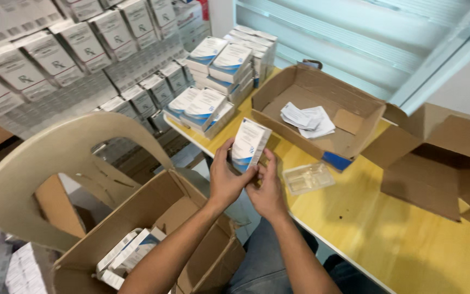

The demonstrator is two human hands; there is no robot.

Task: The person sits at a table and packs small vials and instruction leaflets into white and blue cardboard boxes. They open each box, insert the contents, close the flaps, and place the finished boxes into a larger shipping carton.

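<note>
Here both hands (248, 182) hold a white-and-blue carton (248, 142) over the yellow table (387, 234).

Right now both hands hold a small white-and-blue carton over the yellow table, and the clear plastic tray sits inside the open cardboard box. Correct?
Not quite. The head view shows the clear plastic tray on the yellow table, outside the open cardboard box, which holds folded paper leaflets. Left hand and right hand do hold the carton.

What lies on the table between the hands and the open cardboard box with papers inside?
In the head view, a clear plastic tray lies on the yellow table, between the hands and the open cardboard box.
</note>
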